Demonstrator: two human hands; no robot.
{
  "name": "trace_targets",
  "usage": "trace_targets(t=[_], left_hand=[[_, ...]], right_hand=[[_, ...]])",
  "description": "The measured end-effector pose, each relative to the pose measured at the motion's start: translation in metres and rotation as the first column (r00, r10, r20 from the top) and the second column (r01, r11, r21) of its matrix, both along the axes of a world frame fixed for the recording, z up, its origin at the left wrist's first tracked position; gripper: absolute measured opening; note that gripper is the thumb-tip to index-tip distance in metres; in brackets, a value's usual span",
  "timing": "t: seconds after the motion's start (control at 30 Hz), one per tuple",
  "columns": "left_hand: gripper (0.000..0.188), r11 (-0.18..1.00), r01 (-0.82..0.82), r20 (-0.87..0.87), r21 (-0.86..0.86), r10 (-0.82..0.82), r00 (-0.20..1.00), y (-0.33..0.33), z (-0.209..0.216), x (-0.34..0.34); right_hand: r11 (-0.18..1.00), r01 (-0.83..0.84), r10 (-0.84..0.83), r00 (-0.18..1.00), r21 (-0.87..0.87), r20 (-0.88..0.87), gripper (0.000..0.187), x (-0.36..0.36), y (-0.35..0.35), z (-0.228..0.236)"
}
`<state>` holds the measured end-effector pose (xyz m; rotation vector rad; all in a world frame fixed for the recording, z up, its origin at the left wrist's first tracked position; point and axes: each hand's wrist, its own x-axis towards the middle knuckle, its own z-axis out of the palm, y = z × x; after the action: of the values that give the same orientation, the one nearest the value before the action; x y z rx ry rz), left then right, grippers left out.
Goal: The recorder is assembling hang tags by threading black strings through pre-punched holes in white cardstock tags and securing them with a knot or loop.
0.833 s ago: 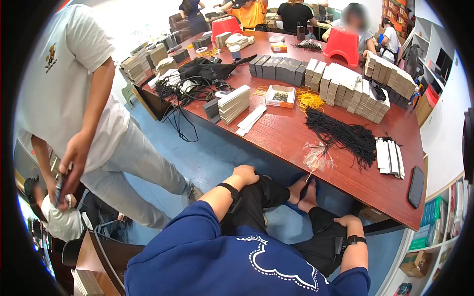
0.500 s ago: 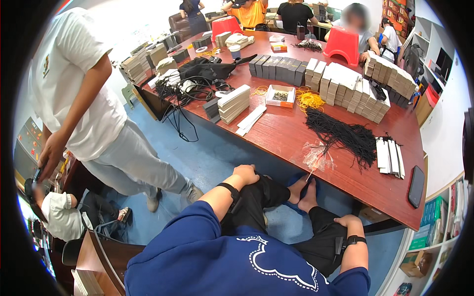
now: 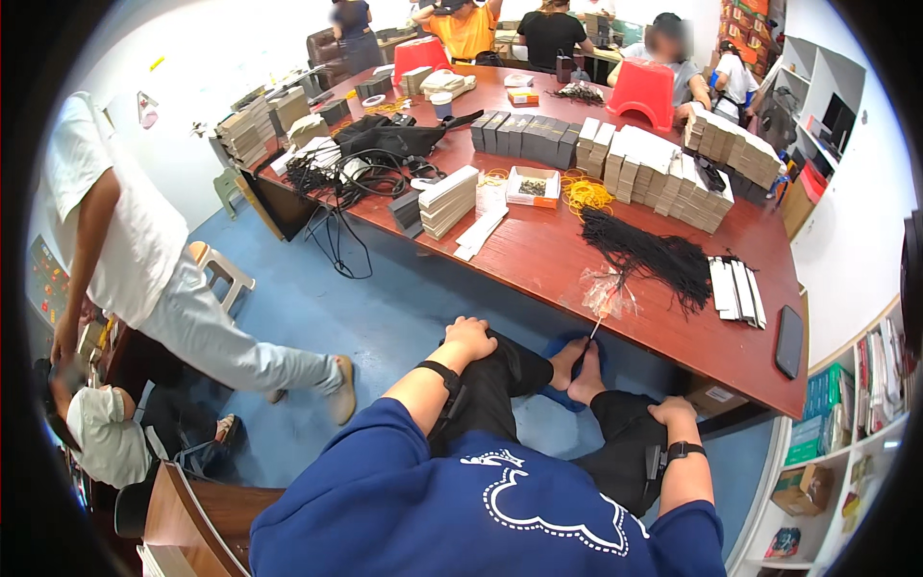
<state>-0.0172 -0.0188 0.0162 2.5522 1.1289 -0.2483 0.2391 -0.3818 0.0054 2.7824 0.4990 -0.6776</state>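
in the head view, the left hand [image 3: 469, 338] and right hand [image 3: 673, 411] are rested, loosely open and with nothing seen gripped, on the knees of black trousers [image 3: 495, 385]; on the table [image 3: 538, 245] beyond, black cords [image 3: 654, 258] are heaped beside white strips [image 3: 723, 288]

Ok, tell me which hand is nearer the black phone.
Right. The right hand rests on the right knee, below and left of the phone; the left hand, on the left knee, is farther left.
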Motion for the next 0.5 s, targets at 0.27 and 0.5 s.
trace_targets(t=[0.27, 0.5], left_hand=[[0.053, 0.968, 0.174, 0.236, 0.183, -0.215, 0.948, -0.018, 0.002, -0.027], [0.044, 0.882, 0.462, 0.285, -0.091, -0.422, 0.861, 0.012, 0.067, -0.048]], right_hand=[[0.982, -0.19, 0.191, 0.981, -0.015, 0.031, 0.055, -0.032, 0.023, 0.029], [0.751, -0.096, 0.335, 0.908, 0.653, -0.252, 0.031, -0.094, 0.032, 0.121]])
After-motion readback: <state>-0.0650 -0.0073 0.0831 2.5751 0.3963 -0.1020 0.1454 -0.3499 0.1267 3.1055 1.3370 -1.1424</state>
